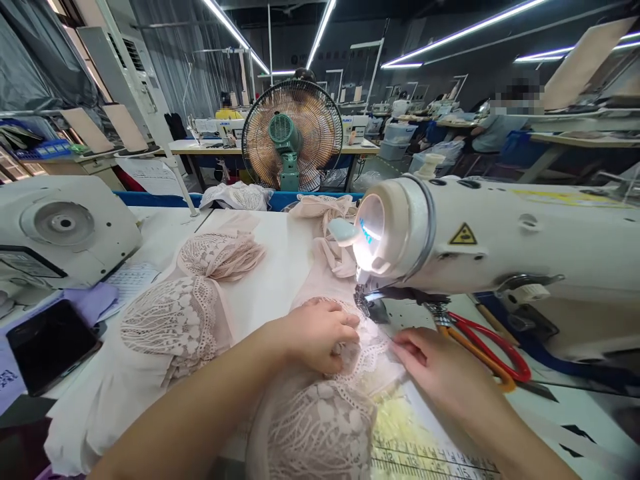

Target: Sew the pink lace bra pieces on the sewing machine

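A pale pink lace bra [320, 427] lies under the lit head of a white sewing machine [480, 233]. My left hand [323, 333] rests on its upper cup with fingers bent and spread, pressing the lace close to the needle area [363, 300]. To the right, my right hand [425, 357] pinches the edge of the bra's fabric between thumb and fingers. More lace bras [165, 317] are piled on the table to the left of my left forearm. The fabric right at the needle is partly hidden by the machine head.
Red-handled scissors [500, 347] and an orange-handled tool [480, 360] lie right of my right hand. A ruler scale [425, 460] runs along the front. A phone [50, 343] and another machine [65, 230] stand left. Behind are a large fan [293, 133] and a seated person [505, 130].
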`<state>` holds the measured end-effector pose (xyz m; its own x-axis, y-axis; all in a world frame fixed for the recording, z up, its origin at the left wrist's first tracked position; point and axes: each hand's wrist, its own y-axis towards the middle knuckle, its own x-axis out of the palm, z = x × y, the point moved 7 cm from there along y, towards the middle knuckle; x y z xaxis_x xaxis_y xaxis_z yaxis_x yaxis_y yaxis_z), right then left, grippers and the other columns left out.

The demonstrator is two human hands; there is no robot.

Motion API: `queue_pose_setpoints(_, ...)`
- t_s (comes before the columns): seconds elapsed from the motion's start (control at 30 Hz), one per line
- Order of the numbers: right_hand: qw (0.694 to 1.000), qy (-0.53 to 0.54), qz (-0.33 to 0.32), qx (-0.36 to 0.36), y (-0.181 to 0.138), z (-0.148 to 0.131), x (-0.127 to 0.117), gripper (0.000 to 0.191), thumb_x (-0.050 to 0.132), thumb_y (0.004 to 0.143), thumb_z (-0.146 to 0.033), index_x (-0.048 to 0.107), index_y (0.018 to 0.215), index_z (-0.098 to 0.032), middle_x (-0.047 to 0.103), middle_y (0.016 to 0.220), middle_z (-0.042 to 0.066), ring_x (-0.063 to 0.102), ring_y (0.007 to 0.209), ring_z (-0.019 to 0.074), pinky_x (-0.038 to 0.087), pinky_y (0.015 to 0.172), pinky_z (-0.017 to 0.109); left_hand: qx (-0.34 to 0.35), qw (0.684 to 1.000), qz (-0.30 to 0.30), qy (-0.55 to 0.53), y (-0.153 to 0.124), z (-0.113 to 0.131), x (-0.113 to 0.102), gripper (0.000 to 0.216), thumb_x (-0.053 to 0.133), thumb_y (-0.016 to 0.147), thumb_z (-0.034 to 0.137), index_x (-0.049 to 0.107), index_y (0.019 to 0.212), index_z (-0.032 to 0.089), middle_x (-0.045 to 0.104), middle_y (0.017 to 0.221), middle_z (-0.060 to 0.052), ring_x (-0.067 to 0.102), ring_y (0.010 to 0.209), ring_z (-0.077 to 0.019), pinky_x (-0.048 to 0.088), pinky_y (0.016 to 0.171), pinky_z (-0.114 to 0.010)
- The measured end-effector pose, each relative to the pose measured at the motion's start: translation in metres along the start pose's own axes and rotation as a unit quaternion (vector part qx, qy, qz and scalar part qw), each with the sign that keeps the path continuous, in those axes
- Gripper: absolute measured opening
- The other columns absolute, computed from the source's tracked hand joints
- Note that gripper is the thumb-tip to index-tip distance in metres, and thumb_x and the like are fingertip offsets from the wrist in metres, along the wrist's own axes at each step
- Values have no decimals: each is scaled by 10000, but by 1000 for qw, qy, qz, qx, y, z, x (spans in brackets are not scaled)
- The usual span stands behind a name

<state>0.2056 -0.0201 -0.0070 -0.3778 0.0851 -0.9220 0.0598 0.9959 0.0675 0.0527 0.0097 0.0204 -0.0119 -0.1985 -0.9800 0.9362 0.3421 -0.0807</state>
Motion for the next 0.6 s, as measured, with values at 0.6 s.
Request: queue_pose_setpoints(0.6, 952, -114, 11, -284, -54, -13, 4, 285, 428, 881, -233, 652, 1057, -240, 614, 1135, 107, 589, 998, 241, 522, 775, 340, 49, 998, -3, 49, -1, 26, 8, 257, 619, 700, 127, 618, 956, 154, 659, 1109, -40, 578, 984, -207, 430, 873, -333)
